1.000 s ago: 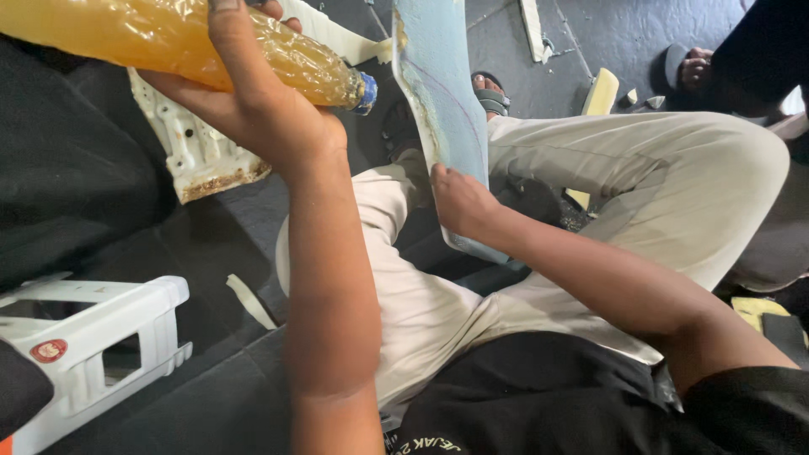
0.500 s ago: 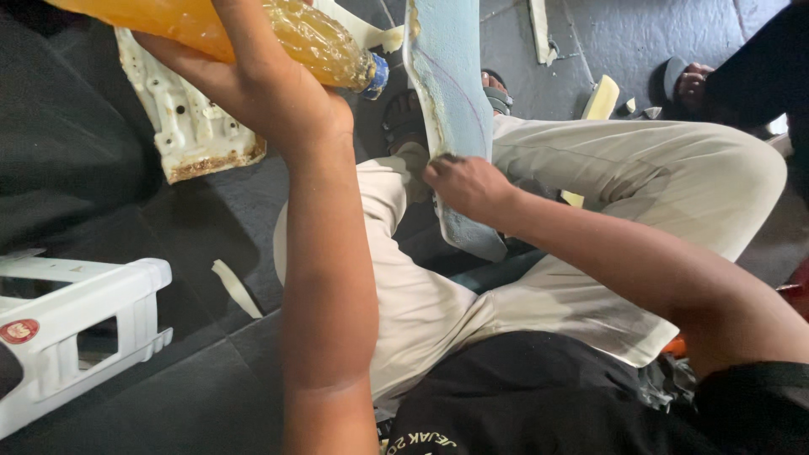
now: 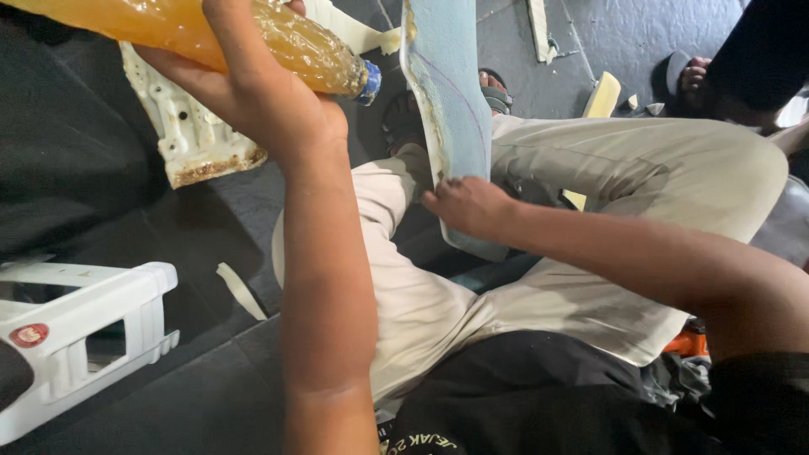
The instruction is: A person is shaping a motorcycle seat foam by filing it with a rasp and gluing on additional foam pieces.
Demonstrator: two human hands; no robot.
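The right hand [image 3: 468, 205] has slid from the lower edge of the blue panel [image 3: 451, 101] up onto its side, while the bottle [image 3: 253, 34] has risen toward the top edge.

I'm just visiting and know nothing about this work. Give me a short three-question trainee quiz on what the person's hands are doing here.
1. True or false: the left hand grips a plastic bottle of orange-yellow liquid with a blue cap.
2. Which does the right hand touch? A) the white plastic stool B) the pale blue panel C) a sandal
3. Fill in: the pale blue panel rests across the person's ____, which are clothed in beige trousers.

Key: 1 true; 2 B; 3 legs.
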